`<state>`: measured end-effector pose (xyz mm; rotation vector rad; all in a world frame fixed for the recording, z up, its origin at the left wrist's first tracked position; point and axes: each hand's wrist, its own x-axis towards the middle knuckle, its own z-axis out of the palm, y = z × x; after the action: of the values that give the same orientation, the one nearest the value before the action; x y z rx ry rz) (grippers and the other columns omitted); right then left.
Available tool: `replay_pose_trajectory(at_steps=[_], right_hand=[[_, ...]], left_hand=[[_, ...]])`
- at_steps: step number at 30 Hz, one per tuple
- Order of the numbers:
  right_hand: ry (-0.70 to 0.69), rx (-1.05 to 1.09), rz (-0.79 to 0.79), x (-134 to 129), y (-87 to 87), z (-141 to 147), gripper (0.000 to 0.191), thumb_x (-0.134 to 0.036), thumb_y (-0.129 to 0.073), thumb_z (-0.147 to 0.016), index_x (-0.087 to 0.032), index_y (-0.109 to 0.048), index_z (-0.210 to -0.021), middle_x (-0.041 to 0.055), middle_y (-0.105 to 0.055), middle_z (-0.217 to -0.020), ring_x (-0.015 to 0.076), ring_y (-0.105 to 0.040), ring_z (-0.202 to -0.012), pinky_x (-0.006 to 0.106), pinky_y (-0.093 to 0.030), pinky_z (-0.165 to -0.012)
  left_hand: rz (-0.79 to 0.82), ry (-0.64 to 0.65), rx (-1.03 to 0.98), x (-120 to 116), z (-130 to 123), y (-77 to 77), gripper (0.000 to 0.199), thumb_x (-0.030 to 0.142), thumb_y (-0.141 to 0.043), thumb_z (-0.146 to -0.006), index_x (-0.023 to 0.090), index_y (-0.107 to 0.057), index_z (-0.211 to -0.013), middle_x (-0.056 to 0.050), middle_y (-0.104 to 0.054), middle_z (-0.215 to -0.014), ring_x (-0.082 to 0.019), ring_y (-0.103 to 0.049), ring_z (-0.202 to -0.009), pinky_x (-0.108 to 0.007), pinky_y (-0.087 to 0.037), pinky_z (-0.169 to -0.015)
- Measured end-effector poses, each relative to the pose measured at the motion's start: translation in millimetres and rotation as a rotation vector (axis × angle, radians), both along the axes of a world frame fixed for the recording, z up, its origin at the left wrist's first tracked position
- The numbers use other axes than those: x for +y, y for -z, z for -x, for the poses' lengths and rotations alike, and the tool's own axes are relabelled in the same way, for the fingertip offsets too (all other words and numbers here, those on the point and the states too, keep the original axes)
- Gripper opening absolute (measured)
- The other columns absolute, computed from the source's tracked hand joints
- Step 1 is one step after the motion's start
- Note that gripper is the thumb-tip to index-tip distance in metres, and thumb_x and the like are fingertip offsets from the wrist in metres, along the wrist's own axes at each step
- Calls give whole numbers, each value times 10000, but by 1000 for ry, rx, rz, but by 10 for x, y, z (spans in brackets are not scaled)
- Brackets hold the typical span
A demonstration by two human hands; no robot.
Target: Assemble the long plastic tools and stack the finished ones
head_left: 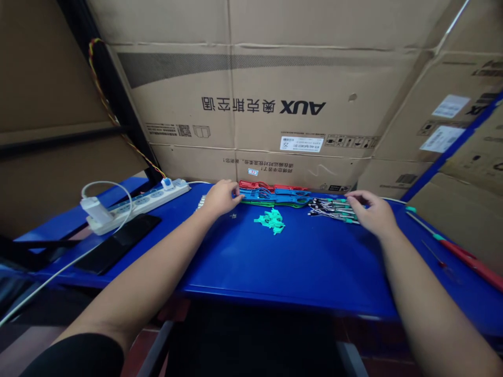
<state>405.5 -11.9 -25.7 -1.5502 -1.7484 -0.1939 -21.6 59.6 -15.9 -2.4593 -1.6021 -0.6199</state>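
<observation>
My left hand [222,198] is at the left end of a stack of plastic strips, its fingers curled and its thumb close to the blue strips [275,196]. What lies inside its fingers is hidden. Red strips [275,186] are behind the blue ones, and green strips [296,204] show along the front. My right hand [373,212] reaches over the right end of a bunch of thin wired parts [332,209] with green ends; its thumb and forefinger are slightly apart. Between the hands, nearer me, lies a small pile of mint-green plastic pieces [271,221].
A white power strip [147,201] with a plugged-in charger [96,210] stands at the left, beside a black phone [118,243]. Cardboard [255,78] walls the back of the blue table [275,267]. A red-handled tool [471,259] lies at the right.
</observation>
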Motion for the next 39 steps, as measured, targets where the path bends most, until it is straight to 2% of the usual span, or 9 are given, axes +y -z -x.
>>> replay_pose_trajectory(at_steps=[4, 9, 15, 21, 23, 25, 28, 32, 39], right_hand=[[-49, -61, 72, -36, -8, -9, 290, -439, -493, -899, -218, -663, -817, 59, -697, -728, 227, -641, -658, 343, -494, -606], [-303, -247, 247, -16, 43, 175, 184, -381, -606, -825, -247, -719, -883, 45, -743, -905, 220, -669, -776, 348, -519, -714], [-385, -303, 304, -8, 62, 253, 240, -388, -560, -881, -231, -716, -973, 63, -737, -927, 223, -665, -793, 358, -522, -711], [-360, -267, 279, -24, 57, 295, 282, -388, -535, -900, -232, -695, -1071, 68, -736, -939, 209, -654, -742, 350, -524, -679], [-354, -251, 271, -23, 62, 313, 289, -394, -536, -902, -227, -692, -1080, 76, -730, -960, 210, -649, -746, 353, -527, -677], [-359, -234, 280, -18, 69, 321, 296, -400, -543, -901, -225, -689, -1089, 78, -721, -962, 206, -640, -729, 354, -528, -666], [-375, -209, 299, -9, 78, 322, 308, -410, -545, -898, -223, -689, -1097, 76, -713, -955, 201, -631, -712, 352, -526, -650], [-356, -218, 306, -1, 77, 295, 328, -434, -542, -893, -227, -696, -1094, 77, -719, -975, 210, -651, -760, 354, -539, -681], [-98, -252, 297, 40, 62, -144, 268, -383, -525, -835, -223, -731, -898, 96, -725, -953, 250, -659, -806, 395, -531, -732]], left_hand=[[6, -15, -2, 1, -3, 12, 190, 335, -601, -866, 191, -679, -963, -98, -646, -1007, -275, -576, -1029, -379, -463, -904], [25, -2, 7, 82, -47, 151, 520, 405, -702, -816, 227, -594, -1292, -91, -572, -1337, -300, -477, -1236, -401, -405, -1038], [53, -35, -15, 165, -127, 187, 373, 366, -745, -810, 256, -690, -1163, -84, -579, -1321, -323, -447, -1254, -453, -400, -1010], [16, -34, -96, -13, -122, -49, 370, 360, -794, -769, 243, -685, -1103, -76, -589, -1273, -309, -457, -1220, -427, -404, -987], [39, 37, -124, -178, -97, -136, 387, 395, -794, -766, 245, -663, -1098, -47, -628, -1158, -250, -529, -1109, -356, -438, -923], [171, 268, -187, -362, -85, -172, 423, 436, -808, -738, 228, -635, -1063, -17, -645, -1048, -203, -582, -960, -300, -451, -814], [421, 528, -5, -575, -110, -133, 434, 468, -836, -689, 229, -637, -991, 4, -644, -983, -186, -593, -895, -275, -436, -748], [479, 588, 166, -687, -214, -51, 548, 542, -859, -632, 228, -642, -1024, -44, -624, -1059, -252, -573, -1032, -312, -460, -832], [427, 771, -54, -768, -420, 21, 593, 549, -706, -829, 256, -543, -1318, -84, -605, -1267, -264, -533, -1194, -376, -453, -991]])
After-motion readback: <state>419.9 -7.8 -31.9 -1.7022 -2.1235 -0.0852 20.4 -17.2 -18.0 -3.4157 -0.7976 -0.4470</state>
